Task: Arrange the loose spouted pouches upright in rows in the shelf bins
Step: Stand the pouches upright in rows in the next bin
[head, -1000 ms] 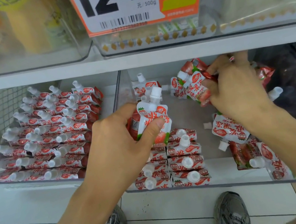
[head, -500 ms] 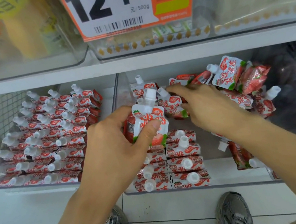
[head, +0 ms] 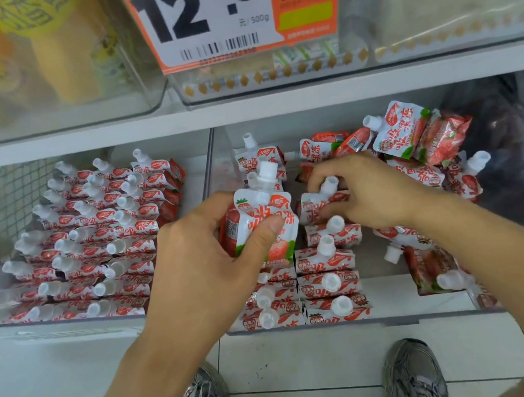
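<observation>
Here, left hand (head: 201, 255) curled round a small bunch of spouted pouches (head: 262, 223), thumb across the front, above the right bin (head: 407, 314). Right hand (head: 368, 192) pinching another pouch (head: 317, 205) by its spout, at the back of the upright rows (head: 328, 276). Loose pile (head: 415, 141) behind.

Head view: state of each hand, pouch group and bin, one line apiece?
left hand: grips one pouch
held pouch: upright, spout up
right hand: fingers curled on a pouch in the row
left bin: pouches in rows
right bin: two front rows started
loose pouches: heaped untidily
</observation>
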The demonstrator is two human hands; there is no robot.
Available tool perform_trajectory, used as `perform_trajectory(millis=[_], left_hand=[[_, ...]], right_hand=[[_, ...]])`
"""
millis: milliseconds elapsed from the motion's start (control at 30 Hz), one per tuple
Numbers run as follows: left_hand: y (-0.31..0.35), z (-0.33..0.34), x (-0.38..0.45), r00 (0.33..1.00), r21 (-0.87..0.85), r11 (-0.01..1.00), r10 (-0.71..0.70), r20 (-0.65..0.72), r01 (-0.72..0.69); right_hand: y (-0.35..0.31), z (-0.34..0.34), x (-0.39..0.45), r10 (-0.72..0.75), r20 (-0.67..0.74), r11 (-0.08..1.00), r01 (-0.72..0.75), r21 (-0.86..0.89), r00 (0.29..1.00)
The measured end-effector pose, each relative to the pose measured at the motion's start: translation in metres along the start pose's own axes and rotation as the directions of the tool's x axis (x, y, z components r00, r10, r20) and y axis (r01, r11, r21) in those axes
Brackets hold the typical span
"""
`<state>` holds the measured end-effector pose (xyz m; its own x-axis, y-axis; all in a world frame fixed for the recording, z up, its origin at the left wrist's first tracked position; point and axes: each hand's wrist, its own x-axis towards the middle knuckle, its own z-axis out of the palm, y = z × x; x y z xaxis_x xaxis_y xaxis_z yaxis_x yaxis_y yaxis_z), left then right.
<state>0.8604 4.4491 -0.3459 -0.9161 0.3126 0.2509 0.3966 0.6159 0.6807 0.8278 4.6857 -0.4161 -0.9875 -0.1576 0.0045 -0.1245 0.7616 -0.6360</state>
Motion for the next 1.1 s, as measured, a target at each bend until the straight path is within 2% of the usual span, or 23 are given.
perform_trajectory(millis=[67, 133, 200, 333, 533, 600, 700, 800, 867, 1000, 1100], left_hand=[[-0.001, 0.000, 0.000, 1.000, -0.003, 1.000, -0.001, 0.000, 0.001], [-0.001, 0.000, 0.000, 1.000, -0.012, 1.000, -0.006, 0.003, 0.006], [-0.001, -0.001, 0.000, 1.000, -0.018, 1.000, -0.014, 0.003, 0.014], [-0.001, -0.001, 0.002, 1.000, -0.026, 0.999, -0.025, -0.004, 0.025], [0.002, -0.002, 0.002, 1.000, -0.004, 1.000, -0.019, 0.002, 0.019], [0.003, -0.002, 0.002, 1.000, -0.007, 1.000, -0.025, 0.008, 0.025], [0.003, -0.002, 0.001, 1.000, -0.003, 1.000, -0.011, 0.010, 0.011], [0.002, -0.001, 0.002, 1.000, -0.006, 1.000, -0.018, 0.006, 0.018], [0.001, 0.000, 0.003, 1.000, -0.014, 1.000, -0.020, -0.001, 0.020], [0.001, 0.003, 0.005, 0.999, -0.056, 0.998, -0.043, -0.032, 0.041], [0.001, 0.004, 0.008, 0.997, -0.072, 0.996, -0.060, -0.055, 0.056]], right_hand=[[-0.002, -0.005, -0.001, -0.015, 0.162, 0.977, -0.019, 0.210, 0.987], [-0.002, -0.010, -0.004, -0.010, 0.313, 0.950, -0.088, 0.299, 0.950], [0.000, -0.012, -0.004, 0.000, 0.373, 0.968, -0.094, 0.234, 0.928], [0.000, -0.016, -0.007, 0.011, 0.339, 0.993, -0.050, 0.108, 0.941], [0.005, -0.026, -0.007, 0.117, 0.597, 0.993, -0.108, -0.051, 0.793], [0.005, -0.023, -0.007, 0.099, 0.575, 0.994, -0.102, -0.027, 0.812], [0.001, -0.014, -0.003, 0.053, 0.386, 0.990, -0.101, 0.103, 0.921], [-0.001, -0.007, -0.003, 0.059, 0.274, 0.996, -0.077, 0.054, 0.960], [-0.001, -0.009, -0.005, 0.050, 0.294, 0.997, -0.066, 0.044, 0.954], [-0.004, -0.018, -0.003, 0.093, 0.442, 0.993, -0.118, 0.029, 0.892], [-0.006, -0.025, -0.004, 0.081, 0.518, 0.995, -0.102, 0.011, 0.852]])
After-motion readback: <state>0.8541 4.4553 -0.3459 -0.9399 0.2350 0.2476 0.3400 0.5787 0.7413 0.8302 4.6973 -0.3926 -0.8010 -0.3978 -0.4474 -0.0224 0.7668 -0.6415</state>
